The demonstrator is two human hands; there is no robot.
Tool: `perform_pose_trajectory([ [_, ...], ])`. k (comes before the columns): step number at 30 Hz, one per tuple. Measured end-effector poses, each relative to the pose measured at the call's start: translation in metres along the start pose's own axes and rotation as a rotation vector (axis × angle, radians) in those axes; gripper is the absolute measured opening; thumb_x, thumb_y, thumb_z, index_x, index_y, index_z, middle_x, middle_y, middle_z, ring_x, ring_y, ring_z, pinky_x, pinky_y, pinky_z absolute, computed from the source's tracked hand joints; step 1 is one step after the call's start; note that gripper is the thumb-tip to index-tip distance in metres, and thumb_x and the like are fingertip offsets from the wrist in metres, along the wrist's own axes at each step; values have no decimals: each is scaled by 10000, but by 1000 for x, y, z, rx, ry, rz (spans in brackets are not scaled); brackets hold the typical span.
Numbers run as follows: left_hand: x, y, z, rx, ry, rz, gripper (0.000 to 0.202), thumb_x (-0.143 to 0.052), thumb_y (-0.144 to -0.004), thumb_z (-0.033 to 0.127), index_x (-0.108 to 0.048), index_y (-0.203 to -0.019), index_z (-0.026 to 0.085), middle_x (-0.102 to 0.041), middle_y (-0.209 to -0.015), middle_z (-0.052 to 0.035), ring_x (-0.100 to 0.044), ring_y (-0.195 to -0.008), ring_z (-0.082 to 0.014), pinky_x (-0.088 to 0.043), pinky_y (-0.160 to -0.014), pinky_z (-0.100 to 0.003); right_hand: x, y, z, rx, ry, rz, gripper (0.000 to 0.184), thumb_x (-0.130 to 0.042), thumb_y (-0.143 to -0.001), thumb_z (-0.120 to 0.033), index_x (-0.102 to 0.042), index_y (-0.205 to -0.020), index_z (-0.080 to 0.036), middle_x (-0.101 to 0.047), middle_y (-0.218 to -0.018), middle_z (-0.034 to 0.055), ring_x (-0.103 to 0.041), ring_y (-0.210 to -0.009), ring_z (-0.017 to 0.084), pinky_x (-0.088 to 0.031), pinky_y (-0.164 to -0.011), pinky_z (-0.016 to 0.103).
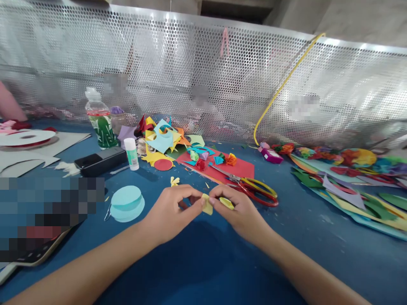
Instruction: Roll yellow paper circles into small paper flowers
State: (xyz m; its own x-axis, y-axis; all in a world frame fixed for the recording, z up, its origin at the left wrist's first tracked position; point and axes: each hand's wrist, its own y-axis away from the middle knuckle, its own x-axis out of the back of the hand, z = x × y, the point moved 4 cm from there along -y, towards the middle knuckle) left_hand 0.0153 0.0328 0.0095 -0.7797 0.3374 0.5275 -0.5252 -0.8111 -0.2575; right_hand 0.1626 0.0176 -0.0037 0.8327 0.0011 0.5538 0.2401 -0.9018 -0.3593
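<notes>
Left forearm (92, 262): bare, slanting up from lower left corner | Left hand (170, 212): just below frame centre, back uppermost, thumb and forefinger pinched | Right forearm (305, 260): bare, slanting up from lower right | Right hand (238, 209): fingers bent, thumb-and-forefinger pinch, tips facing left hand, just beside it
</notes>
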Motion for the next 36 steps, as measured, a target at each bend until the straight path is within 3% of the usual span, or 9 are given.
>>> perform_pose_trajectory([
  [13,-1,-2,-2,5,60,-35,228,-493,-801,301,-680,-824,173,-608,-751,-17,-489,-601,-91,-360,-457,-155,3,0,-3,80,69,2,114,-464,-825,-196,-519,-725,-189,-559,-737,8,-522,-688,129,-414,-645,255],
  [21,-1,-3,-5,-5,47,-37,228,-512,-792,306,-697,-821,176,-616,-702,-21,-502,-621,-113,-382,-512,-189,3,2,-6,125,91,27,136,-450,-835,-219,-533,-731,-189,-569,-735,16,-528,-673,130,-429,-640,264],
  [36,0,-3,-8,87,14,12,138,-628,-685,299,-672,-669,170,-638,-628,6,-542,-580,-106,-392,-497,-176,0,4,-16,210,150,-41,144,-465,-852,-221,-559,-745,-201,-592,-741,6,-557,-717,120,-440,-679,244],
])
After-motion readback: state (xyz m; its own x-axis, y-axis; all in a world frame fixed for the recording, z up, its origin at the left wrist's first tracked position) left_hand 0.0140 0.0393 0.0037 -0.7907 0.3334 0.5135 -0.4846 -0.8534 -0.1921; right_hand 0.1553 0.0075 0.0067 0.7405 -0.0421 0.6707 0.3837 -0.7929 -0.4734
